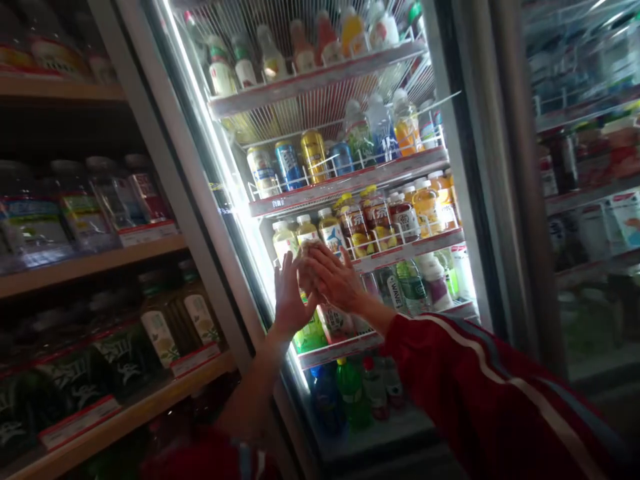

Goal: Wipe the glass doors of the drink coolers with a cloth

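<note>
Both my hands are raised before the shelves of a lit drinks cooler. My left hand (291, 300) is upright and open, its fingers stretched upward and its thumb apart. Close against it, my right hand (333, 275) reaches in from the right, fingers bent over a pale, crumpled-looking thing (306, 270) between the hands. Blur and the fingers hide what that is. Just beyond my hands stand pale-yellow bottles (285, 239) and a bottle with a blue-and-white label (331, 230). A green bottle (310, 333) shows below my left hand.
A wire guard (385, 241) and shelf edge (410, 252) run along the bottles. Cans (313, 157) and more bottles fill the shelves above. The cooler's frame (200, 180) is on the left, beside wooden shelves (150, 257) of bottles. A metal door frame (505, 167) stands right.
</note>
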Demonstrator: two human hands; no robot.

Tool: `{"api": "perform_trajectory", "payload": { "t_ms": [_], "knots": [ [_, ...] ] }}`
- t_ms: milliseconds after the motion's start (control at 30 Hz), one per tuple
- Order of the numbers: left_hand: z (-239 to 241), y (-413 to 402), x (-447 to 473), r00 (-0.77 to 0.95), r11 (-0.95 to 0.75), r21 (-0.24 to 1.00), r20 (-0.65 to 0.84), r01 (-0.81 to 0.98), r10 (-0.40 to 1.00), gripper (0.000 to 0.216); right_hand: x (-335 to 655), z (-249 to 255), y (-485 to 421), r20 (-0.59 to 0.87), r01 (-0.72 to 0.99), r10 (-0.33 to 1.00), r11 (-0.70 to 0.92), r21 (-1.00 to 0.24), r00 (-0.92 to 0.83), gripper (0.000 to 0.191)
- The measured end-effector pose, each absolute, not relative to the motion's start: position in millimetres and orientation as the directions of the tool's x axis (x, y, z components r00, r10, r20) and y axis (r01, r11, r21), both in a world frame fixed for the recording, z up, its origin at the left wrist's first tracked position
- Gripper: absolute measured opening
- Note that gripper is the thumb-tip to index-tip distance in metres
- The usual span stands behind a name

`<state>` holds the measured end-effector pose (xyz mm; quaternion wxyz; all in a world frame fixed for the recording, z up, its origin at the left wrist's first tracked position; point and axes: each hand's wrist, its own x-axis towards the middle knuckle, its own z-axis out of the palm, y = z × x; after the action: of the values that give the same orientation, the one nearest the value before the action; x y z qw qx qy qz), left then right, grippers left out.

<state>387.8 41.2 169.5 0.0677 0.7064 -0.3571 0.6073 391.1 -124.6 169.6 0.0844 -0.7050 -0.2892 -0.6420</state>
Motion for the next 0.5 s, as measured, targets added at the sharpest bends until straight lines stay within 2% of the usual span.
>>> {"api": "perform_trajectory", "payload": {
  "t_ms": [133,233,333,500],
  "knots": [
    [165,68,387,0.0,-0.824,-0.298,0.94,-0.482,-0.34,0.06,397,170,-100,0.979,0.485,0.199,-0.851,0.199,-0.053,0.039],
    [165,60,395,0.012,-0.875,-0.244,0.962,-0.418,-0.274,0.056,400,169,-98,0.977,0.456,0.203,-0.865,0.209,-0.063,0.038],
    [164,44,405,0.0,-0.887,-0.24,0.965,-0.394,-0.261,0.055,404,167,-120,0.979,0.435,0.191,-0.878,0.201,-0.067,0.039],
    [161,36,411,0.021,-0.894,-0.206,0.972,-0.397,-0.233,0.058,409,162,-170,0.998,0.392,0.003,-0.919,0.027,-0.061,0.047]
  ]
}}
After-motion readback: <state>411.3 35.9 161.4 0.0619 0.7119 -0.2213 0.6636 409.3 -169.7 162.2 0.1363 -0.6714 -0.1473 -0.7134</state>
